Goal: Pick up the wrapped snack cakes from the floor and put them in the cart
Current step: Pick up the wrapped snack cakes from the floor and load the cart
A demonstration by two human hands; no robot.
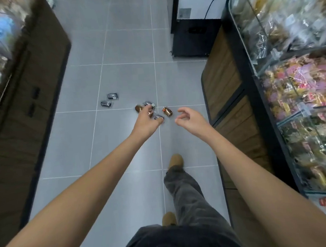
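On the grey tiled floor (127,49), wrapped snack cakes (167,111) are scattered, most of them clustered about a crossing of tile seams in mid-aisle, with two silver ones (112,96) set apart toward the floor's left edge. One silver cake (158,117) is gripped in the curled fingers of the left hand (147,122). The right hand (188,119) is held just beside it, fingers loosely curled, nothing grasped.

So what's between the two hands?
A brown wrapped snack cake shows between the left hand and the right hand, in the head view.
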